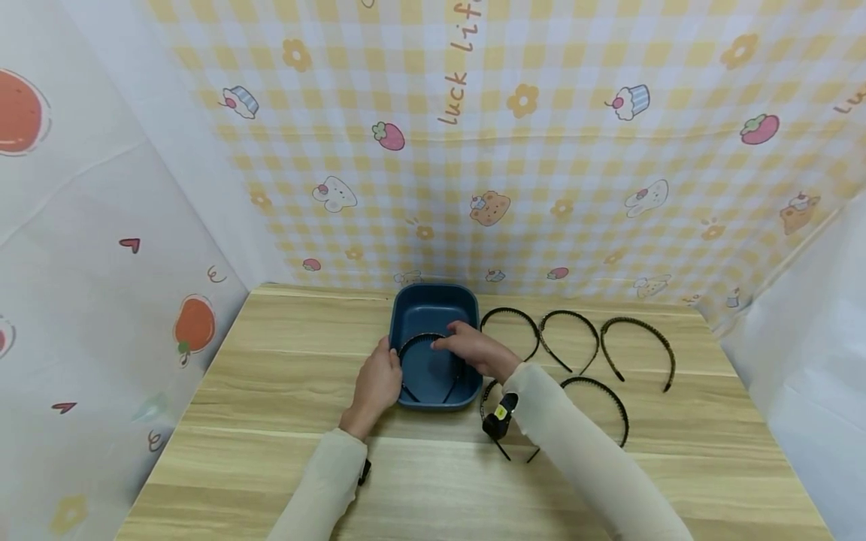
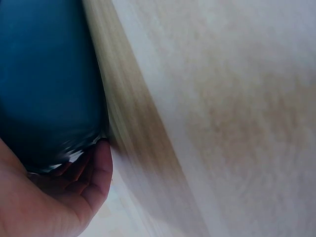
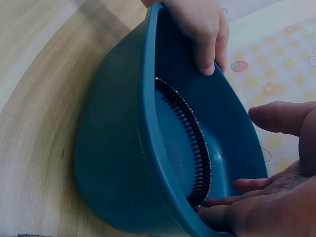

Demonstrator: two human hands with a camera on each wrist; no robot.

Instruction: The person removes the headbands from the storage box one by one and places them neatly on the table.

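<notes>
A dark blue plastic tub (image 1: 433,299) stands at the back of the table, and one black toothed headband (image 1: 414,340) lies inside it. My left hand (image 1: 377,382) grips the tub's left wall, thumb over the rim on the inside and fingers outside. Over the tub's right side reaches my right hand (image 1: 479,350). In the right wrist view its fingers (image 3: 222,215) are inside the tub at one end of the headband (image 3: 201,153), while the thumb stands well apart from them.
Right of the tub, a back row of headbands holds a black one (image 1: 512,310), a second one (image 1: 570,313) and a brownish one (image 1: 639,321). Nearer the front lie two more, a dark headband (image 1: 625,413) and one partly hidden by my right wrist. A patterned cloth (image 1: 541,165) hangs behind the table.
</notes>
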